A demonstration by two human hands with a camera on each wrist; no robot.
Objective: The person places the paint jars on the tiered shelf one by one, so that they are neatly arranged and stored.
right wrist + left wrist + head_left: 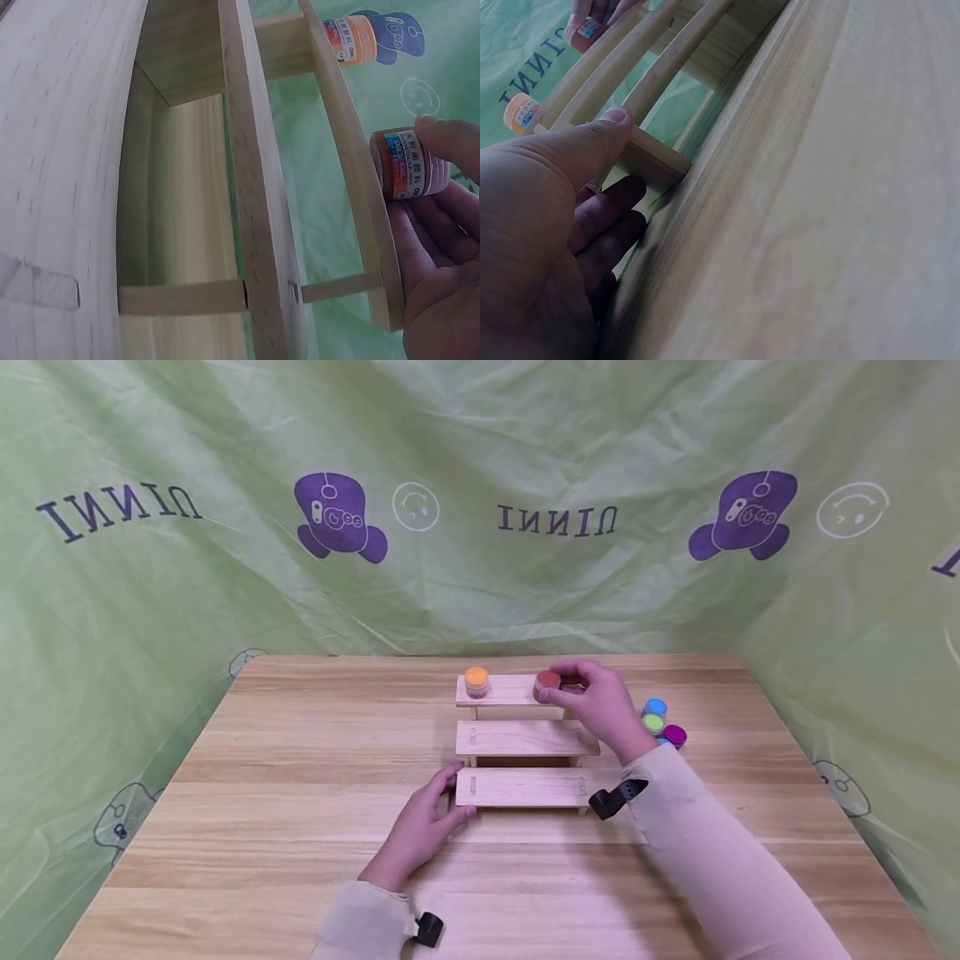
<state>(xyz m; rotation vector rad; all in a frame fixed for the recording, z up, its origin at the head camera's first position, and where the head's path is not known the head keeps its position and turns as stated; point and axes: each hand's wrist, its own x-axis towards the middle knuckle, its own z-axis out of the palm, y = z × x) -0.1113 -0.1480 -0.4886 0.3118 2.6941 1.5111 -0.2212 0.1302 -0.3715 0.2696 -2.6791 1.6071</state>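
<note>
A three-tier wooden stepped rack (517,739) stands on the table. My left hand (417,831) holds the left end of its lowest step, the thumb on the front edge and fingers behind and below, as the left wrist view shows. At the right part of the top step, my right hand (603,700) pinches a reddish-brown paint jar (405,163) between thumb and fingers. The jar's base is at the step surface. An orange paint jar (476,683) stands upright at the left end of that step, apart from both hands.
Right of the rack, several small paint jars cluster on the wooden table (300,760), among them a blue one (656,706), a green one (652,724) and a magenta one (675,736). A green printed cloth (480,585) hangs behind and along both sides.
</note>
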